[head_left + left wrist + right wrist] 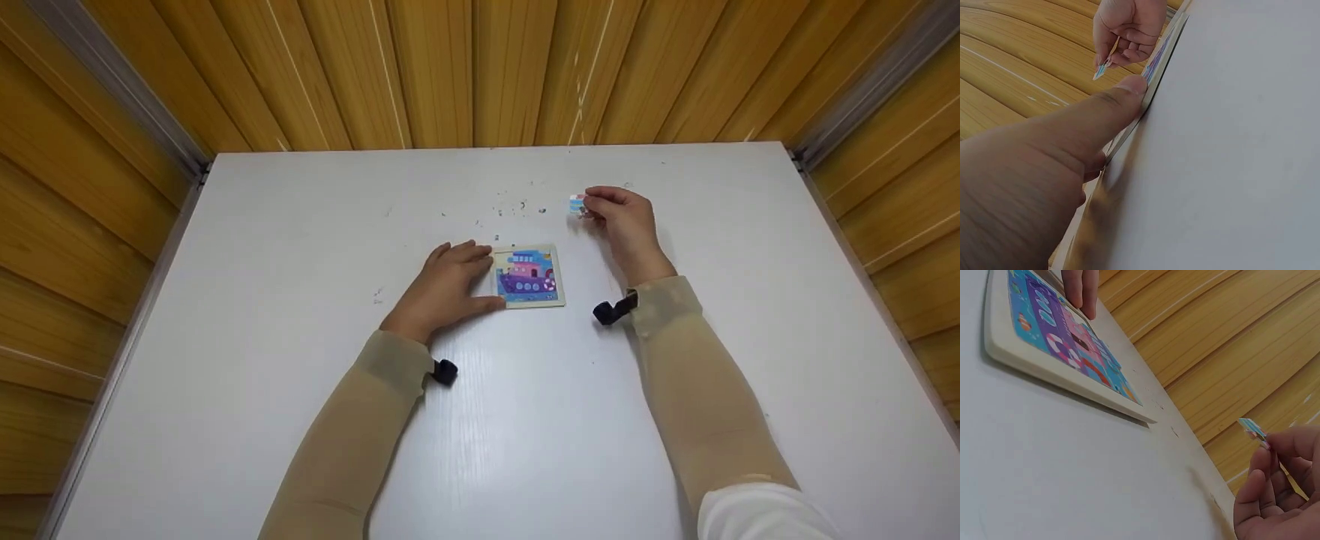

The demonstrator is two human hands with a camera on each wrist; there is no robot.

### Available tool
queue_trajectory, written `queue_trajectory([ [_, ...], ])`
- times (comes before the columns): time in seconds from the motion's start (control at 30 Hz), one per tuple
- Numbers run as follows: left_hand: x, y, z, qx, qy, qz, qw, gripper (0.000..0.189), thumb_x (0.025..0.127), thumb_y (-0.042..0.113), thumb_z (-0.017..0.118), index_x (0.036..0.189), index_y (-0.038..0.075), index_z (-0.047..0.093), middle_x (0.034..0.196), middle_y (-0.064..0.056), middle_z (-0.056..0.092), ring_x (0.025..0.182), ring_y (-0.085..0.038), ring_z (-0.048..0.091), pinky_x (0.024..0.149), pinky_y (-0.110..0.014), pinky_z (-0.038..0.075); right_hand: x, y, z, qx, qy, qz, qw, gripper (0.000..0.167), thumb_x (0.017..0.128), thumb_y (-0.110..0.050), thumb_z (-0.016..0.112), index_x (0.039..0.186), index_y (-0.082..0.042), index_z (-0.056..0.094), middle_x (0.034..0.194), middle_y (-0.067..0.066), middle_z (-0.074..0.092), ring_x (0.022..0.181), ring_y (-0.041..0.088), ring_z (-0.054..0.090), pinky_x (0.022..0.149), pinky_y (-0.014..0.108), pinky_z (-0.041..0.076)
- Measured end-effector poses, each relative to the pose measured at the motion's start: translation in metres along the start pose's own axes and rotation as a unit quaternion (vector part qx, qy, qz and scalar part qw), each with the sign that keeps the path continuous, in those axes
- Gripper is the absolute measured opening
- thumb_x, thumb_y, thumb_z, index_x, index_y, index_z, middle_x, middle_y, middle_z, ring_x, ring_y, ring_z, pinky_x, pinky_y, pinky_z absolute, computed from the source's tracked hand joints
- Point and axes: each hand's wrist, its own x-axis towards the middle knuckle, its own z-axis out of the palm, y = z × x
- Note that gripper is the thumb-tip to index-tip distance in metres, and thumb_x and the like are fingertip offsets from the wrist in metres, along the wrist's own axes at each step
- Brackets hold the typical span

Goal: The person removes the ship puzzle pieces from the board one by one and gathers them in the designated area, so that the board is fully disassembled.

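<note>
A square jigsaw puzzle in a pale frame (560,295) lies on the white table, its picture a purple and pink boat on blue water. My left hand (450,289) rests against the frame's left side. Its thumb (1123,93) touches the near edge, while fingertips (1089,305) lie on the frame's border. Beyond the puzzle to the right, my right hand (626,225) pinches a small puzzle piece (576,204) between thumb and fingers, above the table. Blue and white stripes show on the piece (1252,427); the fingers cover part of it.
Small dark specks (523,205) are scattered on the white table (300,225) behind the puzzle. Wood-look panels (510,75) stand along the back and both sides. A small black camera (611,311) sticks out from each wrist.
</note>
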Motion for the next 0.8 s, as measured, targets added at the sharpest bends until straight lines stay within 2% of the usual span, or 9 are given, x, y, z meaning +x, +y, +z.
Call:
queue_trajectory([
  [0.2,0.0,0.001,0.0,-0.005,-0.002,-0.004,1.0,0.089,0.098,0.063,0.083,0.166,0.011,0.058,0.178,-0.001,0.051,0.174,-0.027,0.036,0.148,-0.05,0.015,0.002,-0.002,-0.008,-0.078,0.024,0.01,0.9966,0.036,0.107,-0.016,0.079,0.139,0.0,0.077,0.11,-0.006,0.081,0.094,0.009,0.07,0.081,0.02,0.058],
  [0.47,-0.001,0.0,-0.001,-0.005,-0.004,0.002,1.0,0.089,0.099,0.063,0.082,0.166,0.01,0.057,0.179,-0.002,0.05,0.174,-0.027,0.036,0.147,-0.05,0.017,0.004,-0.002,-0.015,-0.206,0.029,-0.006,0.978,0.03,0.107,-0.015,0.077,0.133,-0.001,0.081,0.115,0.004,0.079,0.086,0.007,0.068,0.074,0.016,0.058],
  [0.63,-0.002,0.0,-0.001,-0.009,-0.007,0.004,0.9999,0.088,0.101,0.064,0.079,0.167,0.01,0.056,0.18,-0.002,0.049,0.174,-0.028,0.035,0.148,-0.049,0.016,0.006,-0.001,-0.015,-0.247,0.039,-0.02,0.9681,0.03,0.105,-0.011,0.075,0.131,0.002,0.082,0.121,0.014,0.081,0.085,0.005,0.071,0.074,0.013,0.059],
  [0.8,-0.001,0.0,-0.002,-0.008,-0.007,0.004,0.9999,0.089,0.101,0.064,0.079,0.167,0.01,0.056,0.18,-0.003,0.049,0.174,-0.028,0.035,0.148,-0.049,0.016,0.005,0.0,-0.015,-0.27,0.044,-0.015,0.9616,0.029,0.108,-0.01,0.071,0.134,0.0,0.081,0.13,0.019,0.079,0.095,0.01,0.072,0.076,0.012,0.059],
])
